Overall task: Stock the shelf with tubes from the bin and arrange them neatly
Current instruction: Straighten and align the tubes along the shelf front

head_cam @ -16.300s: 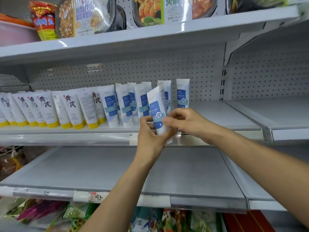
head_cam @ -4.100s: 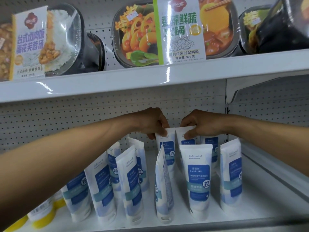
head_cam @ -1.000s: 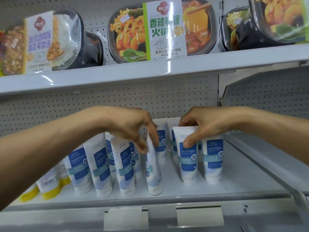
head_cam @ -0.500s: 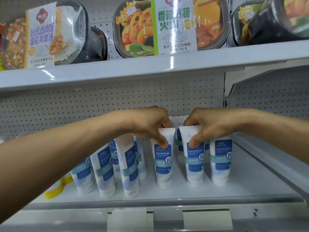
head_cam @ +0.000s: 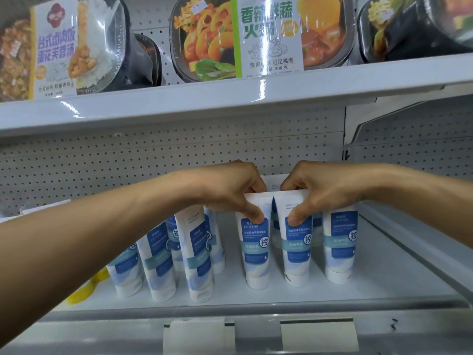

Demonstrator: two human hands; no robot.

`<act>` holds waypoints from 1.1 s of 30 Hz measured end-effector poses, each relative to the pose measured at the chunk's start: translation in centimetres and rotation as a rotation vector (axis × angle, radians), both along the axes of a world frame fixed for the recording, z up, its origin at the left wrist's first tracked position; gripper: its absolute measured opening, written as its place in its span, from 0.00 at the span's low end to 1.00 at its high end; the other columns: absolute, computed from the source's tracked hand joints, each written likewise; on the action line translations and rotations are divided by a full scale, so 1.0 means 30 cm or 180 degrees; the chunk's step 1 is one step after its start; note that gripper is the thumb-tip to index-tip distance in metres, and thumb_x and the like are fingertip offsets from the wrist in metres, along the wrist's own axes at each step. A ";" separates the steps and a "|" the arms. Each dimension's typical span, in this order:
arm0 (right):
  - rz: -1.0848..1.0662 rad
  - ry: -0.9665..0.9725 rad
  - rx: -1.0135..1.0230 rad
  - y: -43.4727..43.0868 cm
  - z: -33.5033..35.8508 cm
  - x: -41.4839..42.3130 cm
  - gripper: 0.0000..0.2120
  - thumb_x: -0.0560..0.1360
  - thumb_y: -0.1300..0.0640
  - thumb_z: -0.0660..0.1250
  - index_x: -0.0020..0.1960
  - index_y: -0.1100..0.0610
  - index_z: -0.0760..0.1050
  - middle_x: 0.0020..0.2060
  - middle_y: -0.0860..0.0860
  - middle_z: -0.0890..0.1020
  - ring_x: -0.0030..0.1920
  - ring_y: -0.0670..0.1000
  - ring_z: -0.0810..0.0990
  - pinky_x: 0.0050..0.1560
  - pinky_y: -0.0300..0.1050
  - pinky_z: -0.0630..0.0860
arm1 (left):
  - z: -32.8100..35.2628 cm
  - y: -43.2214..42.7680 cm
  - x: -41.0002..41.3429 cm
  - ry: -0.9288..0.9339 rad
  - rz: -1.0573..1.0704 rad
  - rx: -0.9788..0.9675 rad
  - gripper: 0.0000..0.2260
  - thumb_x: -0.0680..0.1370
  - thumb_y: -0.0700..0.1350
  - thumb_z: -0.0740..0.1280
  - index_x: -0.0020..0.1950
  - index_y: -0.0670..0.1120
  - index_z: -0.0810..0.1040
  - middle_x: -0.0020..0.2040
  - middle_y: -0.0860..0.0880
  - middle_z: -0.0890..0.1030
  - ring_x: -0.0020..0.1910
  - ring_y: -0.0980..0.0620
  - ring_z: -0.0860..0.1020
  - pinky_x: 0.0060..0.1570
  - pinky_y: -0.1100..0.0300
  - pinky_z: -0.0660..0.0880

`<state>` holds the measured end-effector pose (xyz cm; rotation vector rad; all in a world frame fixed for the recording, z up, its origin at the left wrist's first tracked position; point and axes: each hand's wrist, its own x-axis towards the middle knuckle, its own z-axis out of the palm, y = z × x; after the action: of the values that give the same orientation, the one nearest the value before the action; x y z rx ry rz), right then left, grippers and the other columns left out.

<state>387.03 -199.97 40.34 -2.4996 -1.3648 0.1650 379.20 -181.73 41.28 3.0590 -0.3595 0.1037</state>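
Progress: the left tube (head_cam: 256, 252), edge-on a second ago, now faces front, just beside the right tube (head_cam: 297, 252); both stand cap-down on the white metal shelf (head_cam: 384, 280). My left fingers (head_cam: 254, 215) pinch its crimped top, my right fingers (head_cam: 297, 217) the other's. This front row looks nearly tidy. Soft glossy plastic, flat at the seal, round at the cap; the row behind is mostly hidden, perhaps uneven.
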 end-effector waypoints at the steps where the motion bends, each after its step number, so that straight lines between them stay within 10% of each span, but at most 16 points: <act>1: 0.0006 -0.0002 0.0005 0.000 0.000 -0.001 0.09 0.69 0.52 0.76 0.47 0.54 0.82 0.42 0.46 0.86 0.40 0.46 0.85 0.41 0.41 0.82 | 0.000 -0.001 0.000 -0.0015 0.0005 0.0010 0.09 0.72 0.52 0.74 0.48 0.49 0.83 0.44 0.55 0.85 0.41 0.61 0.80 0.46 0.57 0.79; 29: -0.0003 -0.0025 -0.0187 0.000 0.021 -0.005 0.11 0.69 0.51 0.76 0.49 0.53 0.81 0.44 0.46 0.86 0.42 0.46 0.85 0.46 0.46 0.83 | 0.005 -0.018 -0.017 0.0217 0.0139 0.0058 0.14 0.72 0.51 0.74 0.55 0.52 0.79 0.51 0.56 0.83 0.47 0.58 0.81 0.52 0.55 0.79; 33: 0.0103 -0.0145 0.0357 -0.023 0.050 -0.012 0.10 0.71 0.47 0.73 0.51 0.49 0.81 0.44 0.41 0.85 0.44 0.38 0.83 0.47 0.34 0.79 | 0.079 0.005 -0.052 -0.0096 0.0138 -0.0426 0.13 0.76 0.50 0.70 0.60 0.51 0.77 0.53 0.56 0.83 0.52 0.57 0.81 0.58 0.56 0.77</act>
<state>386.67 -200.66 41.83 -2.4037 -1.3929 0.0373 377.65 -181.57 43.66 2.9361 -0.2759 0.1690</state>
